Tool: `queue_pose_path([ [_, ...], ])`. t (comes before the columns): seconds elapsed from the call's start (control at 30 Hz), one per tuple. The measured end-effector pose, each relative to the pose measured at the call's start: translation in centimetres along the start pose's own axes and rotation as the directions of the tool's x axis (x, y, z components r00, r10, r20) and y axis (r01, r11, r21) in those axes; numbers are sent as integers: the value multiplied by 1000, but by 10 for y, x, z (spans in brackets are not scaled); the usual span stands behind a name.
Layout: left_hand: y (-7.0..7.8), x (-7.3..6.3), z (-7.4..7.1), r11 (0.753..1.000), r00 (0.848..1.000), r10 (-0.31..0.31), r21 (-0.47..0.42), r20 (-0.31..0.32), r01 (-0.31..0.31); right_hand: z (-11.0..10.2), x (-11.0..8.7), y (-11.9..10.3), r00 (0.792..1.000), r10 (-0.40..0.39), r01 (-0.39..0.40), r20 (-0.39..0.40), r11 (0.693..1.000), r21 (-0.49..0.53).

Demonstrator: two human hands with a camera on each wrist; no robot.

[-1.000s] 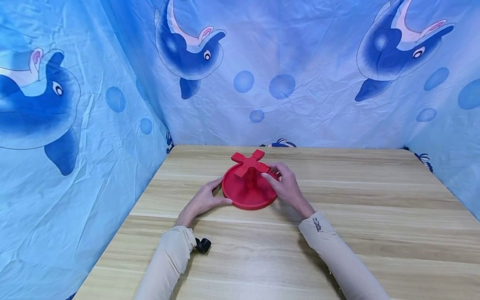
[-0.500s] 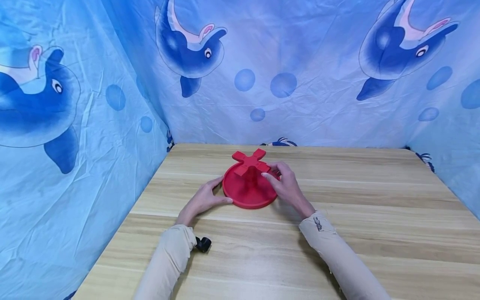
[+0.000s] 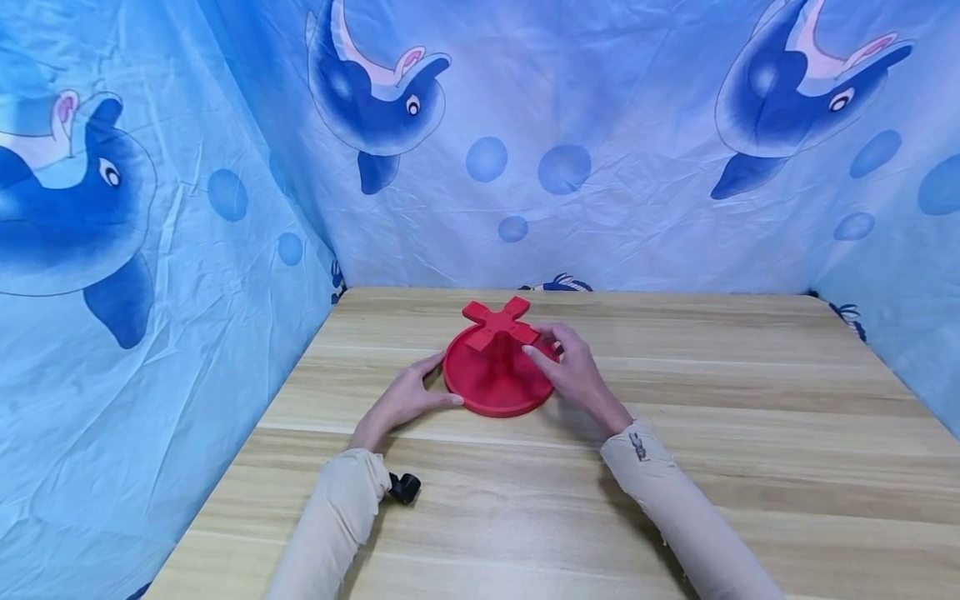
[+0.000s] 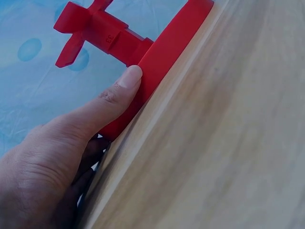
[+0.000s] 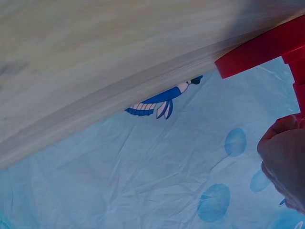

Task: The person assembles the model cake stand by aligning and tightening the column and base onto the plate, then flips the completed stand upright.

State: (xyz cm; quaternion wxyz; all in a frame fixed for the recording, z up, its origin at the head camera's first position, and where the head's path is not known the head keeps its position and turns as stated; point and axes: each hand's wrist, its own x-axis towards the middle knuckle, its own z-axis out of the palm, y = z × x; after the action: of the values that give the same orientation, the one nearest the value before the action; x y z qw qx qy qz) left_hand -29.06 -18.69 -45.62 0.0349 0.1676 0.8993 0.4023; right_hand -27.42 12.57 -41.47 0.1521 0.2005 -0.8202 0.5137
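Note:
A red stand rests on the wooden table in the head view. Its parts are a round, rimmed base (image 3: pixel 498 410), a central post (image 4: pixel 114 39) and a four-armed cross top (image 3: pixel 501 323). My left hand (image 3: pixel 405 402) holds the left side of the base, with the thumb on the near rim; its other fingers are mostly hidden in the left wrist view. At the right, my right hand (image 3: pixel 576 371) pinches the end of one arm of the cross above the base. The right wrist view shows that hand (image 5: pixel 288 160) only partly, at its edge.
The wooden table (image 3: pixel 675 392) extends far to the right and in front of the stand. Blue curtains with dolphin prints (image 3: pixel 480 92) stand behind and at both sides. A small black device (image 3: pixel 406 488) sits at the left sleeve's cuff.

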Motion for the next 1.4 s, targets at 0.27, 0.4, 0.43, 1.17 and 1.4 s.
queue_pose_path([
  [0.27,-1,3,0,1000,1000,-5,1,14,5,-20,-4,20,990,80,-73,115,995,-64],
  [0.4,-2,3,-1,1000,1000,-6,11,22,6,-30,-7,33,961,167,-145,220,983,-114],
  [0.43,-2,3,-1,1000,1000,-6,14,23,6,-31,-8,35,952,184,-158,244,980,-123],
  [1.17,-1,16,-10,983,995,-13,183,94,-4,-33,-6,61,896,250,-104,367,921,-375],
  [1.4,0,17,-10,989,996,16,145,86,-28,-33,-3,62,909,224,-75,351,917,-392],
])
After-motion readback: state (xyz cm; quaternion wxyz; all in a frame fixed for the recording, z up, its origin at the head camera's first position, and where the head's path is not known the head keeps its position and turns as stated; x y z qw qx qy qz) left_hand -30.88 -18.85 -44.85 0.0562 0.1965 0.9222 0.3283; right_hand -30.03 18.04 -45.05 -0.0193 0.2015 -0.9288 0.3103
